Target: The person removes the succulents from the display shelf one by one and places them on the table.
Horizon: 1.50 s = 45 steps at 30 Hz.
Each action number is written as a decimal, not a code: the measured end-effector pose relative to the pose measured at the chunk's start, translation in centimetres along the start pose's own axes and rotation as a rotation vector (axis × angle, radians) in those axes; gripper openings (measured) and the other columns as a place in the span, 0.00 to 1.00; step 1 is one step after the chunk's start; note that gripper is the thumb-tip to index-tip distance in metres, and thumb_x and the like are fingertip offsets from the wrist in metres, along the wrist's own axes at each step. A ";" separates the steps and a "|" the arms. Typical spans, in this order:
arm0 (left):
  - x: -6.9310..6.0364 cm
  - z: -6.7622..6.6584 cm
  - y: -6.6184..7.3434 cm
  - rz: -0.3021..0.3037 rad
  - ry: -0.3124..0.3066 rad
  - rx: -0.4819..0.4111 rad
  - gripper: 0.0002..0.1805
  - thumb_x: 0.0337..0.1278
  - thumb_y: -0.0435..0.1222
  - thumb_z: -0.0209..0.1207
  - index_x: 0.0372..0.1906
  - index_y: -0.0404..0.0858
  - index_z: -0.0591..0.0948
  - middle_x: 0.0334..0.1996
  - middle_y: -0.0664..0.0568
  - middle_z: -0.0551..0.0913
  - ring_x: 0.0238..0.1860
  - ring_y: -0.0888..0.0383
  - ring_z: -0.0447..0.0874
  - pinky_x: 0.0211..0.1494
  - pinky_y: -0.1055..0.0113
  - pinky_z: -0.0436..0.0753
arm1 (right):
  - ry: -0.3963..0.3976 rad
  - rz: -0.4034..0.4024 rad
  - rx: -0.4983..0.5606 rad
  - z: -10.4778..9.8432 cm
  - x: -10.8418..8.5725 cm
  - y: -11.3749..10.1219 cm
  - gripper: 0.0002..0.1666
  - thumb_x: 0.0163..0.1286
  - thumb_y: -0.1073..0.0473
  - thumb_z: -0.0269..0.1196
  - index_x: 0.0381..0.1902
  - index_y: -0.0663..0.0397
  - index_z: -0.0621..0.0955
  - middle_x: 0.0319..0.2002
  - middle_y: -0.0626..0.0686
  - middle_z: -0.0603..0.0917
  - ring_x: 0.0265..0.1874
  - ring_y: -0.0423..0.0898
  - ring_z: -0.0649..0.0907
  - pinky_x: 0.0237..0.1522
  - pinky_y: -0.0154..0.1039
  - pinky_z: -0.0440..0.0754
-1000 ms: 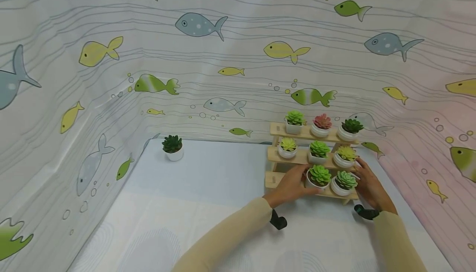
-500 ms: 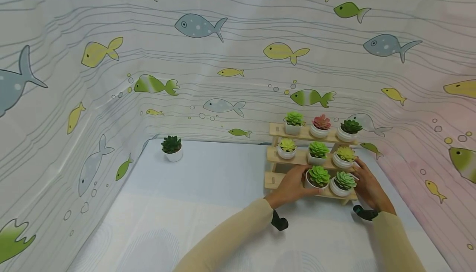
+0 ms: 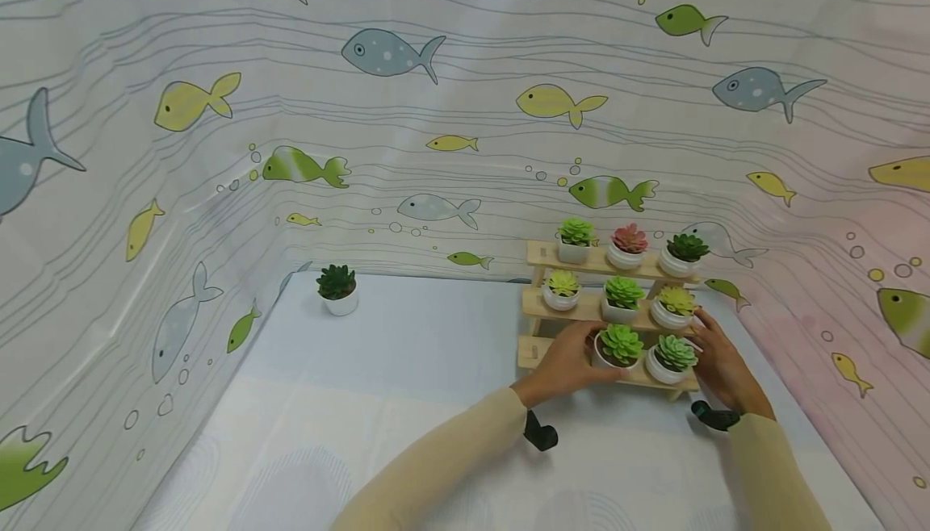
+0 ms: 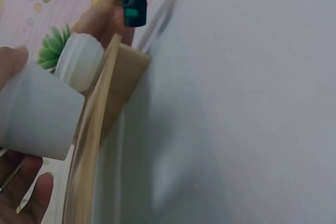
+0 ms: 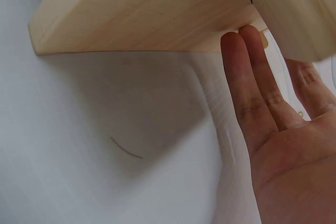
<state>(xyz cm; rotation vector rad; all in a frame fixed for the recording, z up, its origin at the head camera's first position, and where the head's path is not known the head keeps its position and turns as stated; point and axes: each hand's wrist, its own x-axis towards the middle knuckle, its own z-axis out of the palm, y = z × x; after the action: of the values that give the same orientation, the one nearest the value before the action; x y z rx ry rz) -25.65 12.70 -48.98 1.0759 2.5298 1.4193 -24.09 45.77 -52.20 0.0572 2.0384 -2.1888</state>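
Observation:
My left hand (image 3: 565, 363) pinches a round white pot with a bright green succulent (image 3: 621, 345) at the bottom step of the wooden stand (image 3: 534, 351). In the left wrist view the thumb and fingers are on either side of that white pot (image 4: 42, 111). Beside it on the same step sits a ribbed white pot with a pale green succulent (image 3: 672, 355). My right hand (image 3: 726, 365) is at the stand's right end; in the right wrist view its straight fingers (image 5: 242, 77) lie against the wooden side piece (image 5: 147, 14).
The middle and top steps hold several potted succulents, among them a red one (image 3: 628, 242) and a dark green one (image 3: 683, 250). Another dark green succulent in a white pot (image 3: 338, 293) stands at the table's back left. Fish-printed cloth (image 3: 407, 160) rises behind and at both sides.
The pot in my left hand has shifted slightly to the left, the hand moving with it. My right hand has stayed at the stand's right end.

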 end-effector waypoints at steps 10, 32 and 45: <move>-0.9 -1.6 -0.5 -0.002 0.024 -0.018 0.41 0.51 0.53 0.77 0.68 0.46 0.74 0.56 0.61 0.78 0.50 0.70 0.75 0.51 0.76 0.77 | 0.011 0.005 -0.032 0.0 -0.1 0.2 0.39 0.85 0.39 0.44 0.82 0.20 0.38 0.83 0.53 0.34 0.78 0.60 0.46 0.77 0.56 0.52; -2.7 -4.0 -2.0 -0.050 0.051 -0.065 0.45 0.52 0.56 0.75 0.73 0.48 0.71 0.60 0.61 0.76 0.52 0.68 0.76 0.53 0.70 0.79 | -0.019 -0.084 0.032 -0.6 -0.1 0.7 0.35 0.87 0.46 0.43 0.82 0.24 0.43 0.75 0.47 0.52 0.59 0.33 0.69 0.50 0.28 0.77; -3.7 -5.7 -3.5 -0.054 0.100 -0.057 0.42 0.52 0.55 0.75 0.71 0.47 0.73 0.59 0.60 0.76 0.51 0.65 0.74 0.54 0.66 0.79 | -0.013 -0.080 -0.007 -0.7 0.3 0.7 0.34 0.87 0.45 0.43 0.82 0.21 0.44 0.75 0.49 0.51 0.60 0.35 0.68 0.48 0.27 0.76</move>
<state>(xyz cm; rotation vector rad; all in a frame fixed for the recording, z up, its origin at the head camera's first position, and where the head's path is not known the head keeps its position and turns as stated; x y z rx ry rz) -26.85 5.15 -49.40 0.9433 2.5463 1.5588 -24.34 46.36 -53.00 -0.0400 2.0767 -2.2220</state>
